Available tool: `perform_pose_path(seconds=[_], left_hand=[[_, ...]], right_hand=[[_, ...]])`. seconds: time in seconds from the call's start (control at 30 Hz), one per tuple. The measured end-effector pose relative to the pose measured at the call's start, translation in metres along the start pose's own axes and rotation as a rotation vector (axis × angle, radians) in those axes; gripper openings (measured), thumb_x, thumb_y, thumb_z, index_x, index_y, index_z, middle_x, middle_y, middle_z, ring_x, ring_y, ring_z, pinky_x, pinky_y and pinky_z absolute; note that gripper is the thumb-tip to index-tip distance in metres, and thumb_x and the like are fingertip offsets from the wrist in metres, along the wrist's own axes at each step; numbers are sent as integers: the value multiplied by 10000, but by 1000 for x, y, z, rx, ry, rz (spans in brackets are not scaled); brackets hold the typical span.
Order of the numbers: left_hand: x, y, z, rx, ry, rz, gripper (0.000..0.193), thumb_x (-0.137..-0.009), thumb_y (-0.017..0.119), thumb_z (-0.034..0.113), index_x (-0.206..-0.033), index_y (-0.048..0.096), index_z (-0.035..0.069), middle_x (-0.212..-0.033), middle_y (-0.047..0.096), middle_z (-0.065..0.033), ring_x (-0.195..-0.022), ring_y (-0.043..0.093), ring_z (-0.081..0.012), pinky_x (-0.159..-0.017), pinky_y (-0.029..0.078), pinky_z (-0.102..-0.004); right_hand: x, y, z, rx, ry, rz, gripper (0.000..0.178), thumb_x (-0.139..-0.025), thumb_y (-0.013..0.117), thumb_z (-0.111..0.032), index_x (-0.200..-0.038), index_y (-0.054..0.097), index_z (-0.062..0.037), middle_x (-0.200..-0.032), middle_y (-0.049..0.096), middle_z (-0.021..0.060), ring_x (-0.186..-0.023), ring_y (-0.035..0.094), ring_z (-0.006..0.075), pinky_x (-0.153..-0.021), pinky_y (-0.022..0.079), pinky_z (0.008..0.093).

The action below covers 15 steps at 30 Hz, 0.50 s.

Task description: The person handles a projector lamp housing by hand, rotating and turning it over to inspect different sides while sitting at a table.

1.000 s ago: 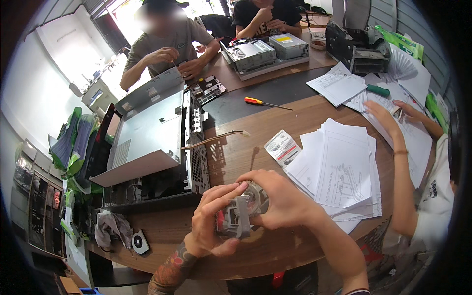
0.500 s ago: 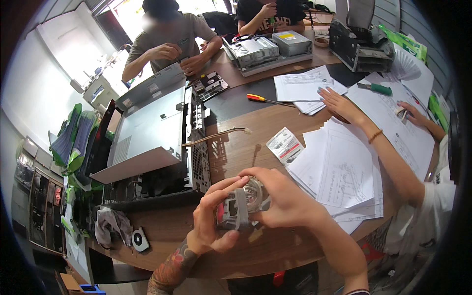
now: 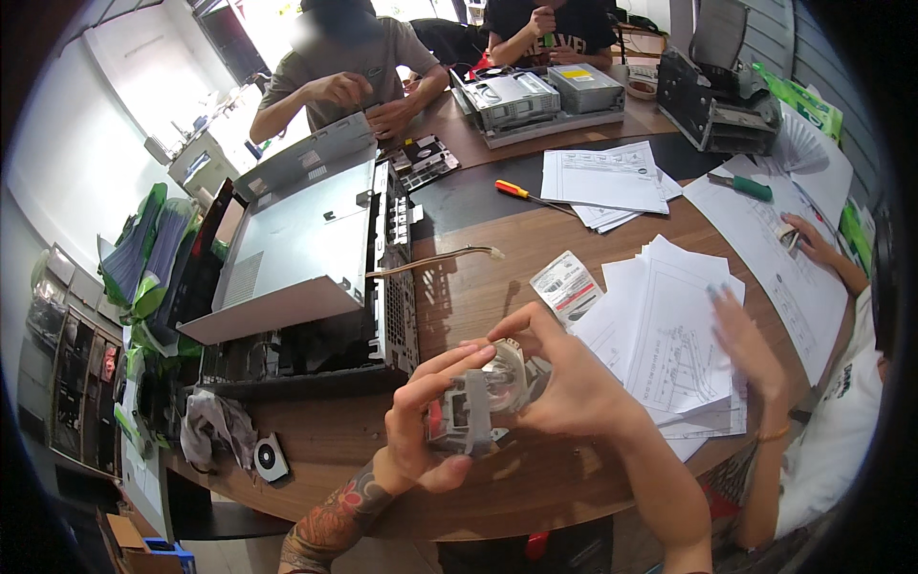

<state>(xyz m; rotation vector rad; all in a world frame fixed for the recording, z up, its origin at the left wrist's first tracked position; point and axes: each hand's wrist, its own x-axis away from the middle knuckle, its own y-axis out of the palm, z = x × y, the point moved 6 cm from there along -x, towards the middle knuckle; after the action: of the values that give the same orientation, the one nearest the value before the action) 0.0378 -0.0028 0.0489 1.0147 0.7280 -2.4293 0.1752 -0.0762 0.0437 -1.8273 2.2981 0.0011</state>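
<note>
Two bare hands hold one lamp-like unit just above the desk, right of the near corner of the metal case. The left hand has its fingers curled over the unit's grey frame; the right hand grasps the side with one clear round part, thumb below and fingers above.

One cable juts from the right side of the case. Right of the case lie one printed card, one loose paper pile and, farther back, one smaller pile overlapping the tip of one screwdriver. In front of the case sit one grey cloth and one small fan-like piece.

Behind the case to the right are two silver boxes on one tray and one black device. Three co-workers surround the desk: two beyond the case, one far to its right, with one blurred palm at the loose pile; whether it touches I cannot tell.
</note>
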Motion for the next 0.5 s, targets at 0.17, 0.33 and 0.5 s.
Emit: perform_pose_path(seconds=[0.17, 0.33, 0.5], left_hand=[[6, -2, -3, -3, -55, 20, 593, -866, 594, 350, -1242, 349, -38, -1261, 523, -357, -1250, 468, -432, -1058, 353, -517], [10, -1, -6, 119, -133, 96, 589, -875, 576, 334, -1251, 323, -42, -1263, 508, -358, -1265, 445, -417, -1047, 366, -510], [7, -4, -9, 155, -115, 84, 593, -877, 567, 335, -1256, 314, -45, -1262, 490, -372, -1240, 465, -416, -1027, 388, -505]], right_hand=[[-3, -2, -1, 67, -25, -40, 655, -652, 855, -118, -1208, 525, -16, -1179, 587, 92, -1156, 557, 191, -939, 461, 323], [-4, -2, -2, 75, -72, -45, 732, -617, 889, -159, -1243, 535, -23, -1219, 577, 79, -1167, 547, 194, -977, 439, 331], [-1, -4, 7, -53, 9, 11, 736, -616, 900, -190, -1235, 539, -24, -1210, 575, 74, -1166, 545, 189, -976, 440, 327]])
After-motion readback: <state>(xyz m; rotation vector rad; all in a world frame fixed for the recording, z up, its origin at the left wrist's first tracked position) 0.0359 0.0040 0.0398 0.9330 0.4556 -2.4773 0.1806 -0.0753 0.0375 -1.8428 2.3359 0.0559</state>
